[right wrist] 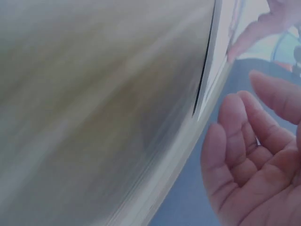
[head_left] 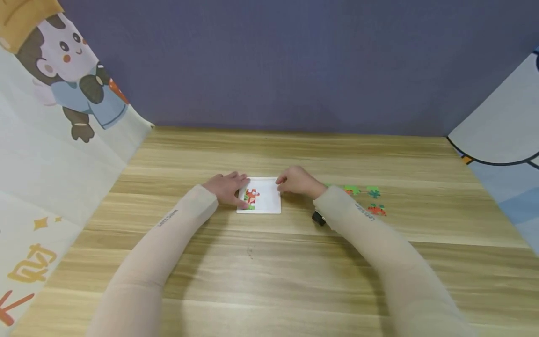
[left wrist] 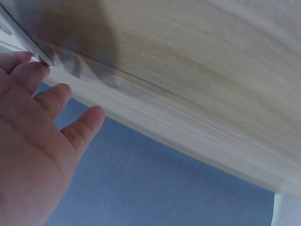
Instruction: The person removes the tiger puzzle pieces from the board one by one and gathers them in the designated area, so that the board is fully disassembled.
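A white square puzzle tray lies on the table, with red-and-green jigsaw pieces inside along its left side. My left hand is at the tray's left side, fingers spread, fingertips touching its edge in the left wrist view. At the tray's upper right edge is my right hand, its fingers loosely bent. The right wrist view shows a gap between the thumb and the other fingers, with nothing visible there. From above, the right hand's own back hides part of its fingertips.
Several loose jigsaw pieces lie on the wooden table right of the tray, some partly behind the right forearm. A small black object shows by the right wrist. A dark blue panel stands along the table's far edge.
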The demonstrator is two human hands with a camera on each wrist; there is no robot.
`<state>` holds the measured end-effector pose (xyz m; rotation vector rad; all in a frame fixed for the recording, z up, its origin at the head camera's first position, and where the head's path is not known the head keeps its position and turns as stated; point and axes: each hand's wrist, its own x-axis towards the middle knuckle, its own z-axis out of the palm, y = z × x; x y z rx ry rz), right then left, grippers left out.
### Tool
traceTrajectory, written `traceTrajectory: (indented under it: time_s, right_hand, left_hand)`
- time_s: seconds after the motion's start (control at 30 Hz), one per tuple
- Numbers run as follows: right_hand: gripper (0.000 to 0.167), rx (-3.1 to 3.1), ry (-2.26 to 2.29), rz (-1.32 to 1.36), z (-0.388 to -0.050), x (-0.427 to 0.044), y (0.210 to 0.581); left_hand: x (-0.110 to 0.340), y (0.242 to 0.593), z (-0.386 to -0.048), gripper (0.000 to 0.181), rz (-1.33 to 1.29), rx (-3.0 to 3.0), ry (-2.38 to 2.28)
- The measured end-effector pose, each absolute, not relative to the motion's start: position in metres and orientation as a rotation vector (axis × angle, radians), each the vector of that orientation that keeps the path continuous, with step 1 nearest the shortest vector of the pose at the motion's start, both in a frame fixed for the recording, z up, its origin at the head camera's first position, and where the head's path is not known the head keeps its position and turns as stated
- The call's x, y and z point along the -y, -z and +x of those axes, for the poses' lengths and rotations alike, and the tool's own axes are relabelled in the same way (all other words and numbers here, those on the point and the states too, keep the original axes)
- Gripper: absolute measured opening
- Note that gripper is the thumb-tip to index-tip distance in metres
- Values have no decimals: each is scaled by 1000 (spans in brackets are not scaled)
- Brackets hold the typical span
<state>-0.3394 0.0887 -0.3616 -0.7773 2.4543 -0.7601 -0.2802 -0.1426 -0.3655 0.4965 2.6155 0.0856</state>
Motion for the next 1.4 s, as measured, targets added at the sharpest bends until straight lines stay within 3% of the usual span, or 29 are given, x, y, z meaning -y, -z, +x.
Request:
traceTrajectory:
  time_s: [0.67, 1.0, 1.4]
  right_hand:
    - [35, -2473, 535, -871, -316, -27, 366]
    - [24, -2521, 422, -828, -310, -21, 365]
    - [33, -2506, 428, -748, -304, -20, 364]
  left_hand:
    - [145, 370, -274, 90, 468, -2637, -17]
    - [148, 373, -274, 89, 483, -2637, -39]
    - [151, 378, -269, 89, 517, -2634, -46]
